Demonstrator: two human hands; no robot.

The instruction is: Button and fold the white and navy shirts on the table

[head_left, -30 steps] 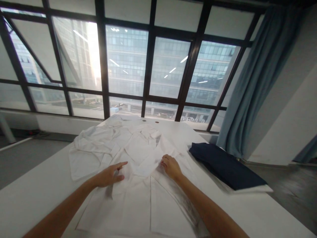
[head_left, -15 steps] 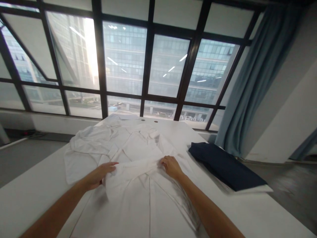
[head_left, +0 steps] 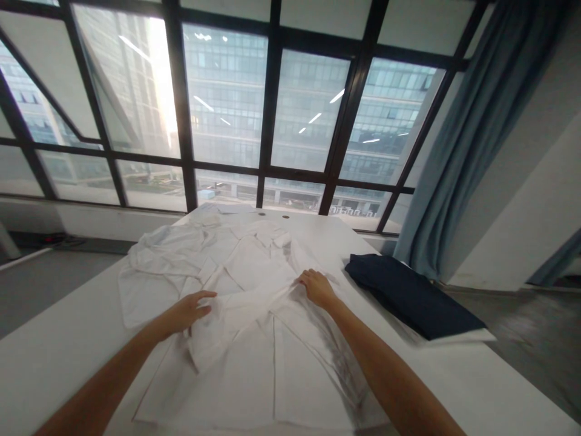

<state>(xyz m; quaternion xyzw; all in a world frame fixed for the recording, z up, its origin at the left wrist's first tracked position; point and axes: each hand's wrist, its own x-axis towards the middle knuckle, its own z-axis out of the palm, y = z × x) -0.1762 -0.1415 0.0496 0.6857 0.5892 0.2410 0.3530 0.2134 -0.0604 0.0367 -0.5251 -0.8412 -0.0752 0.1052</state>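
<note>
White garment lies spread on the desk, btwn both hands. R hand: grip closed, pinching a fold. L hand: grip parted, thumb off fingers, at garment's L side. Folded navy cloth to R.

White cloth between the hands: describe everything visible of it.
The white cloth looks thin and creased, with a straight seam-like line down its near part. It lies spread on the white table, a loose fold across its middle. The right hand appears to pinch that fold; the left hand, thumb and fingers apart, is by its other end. Its far limit is unclear.
</note>
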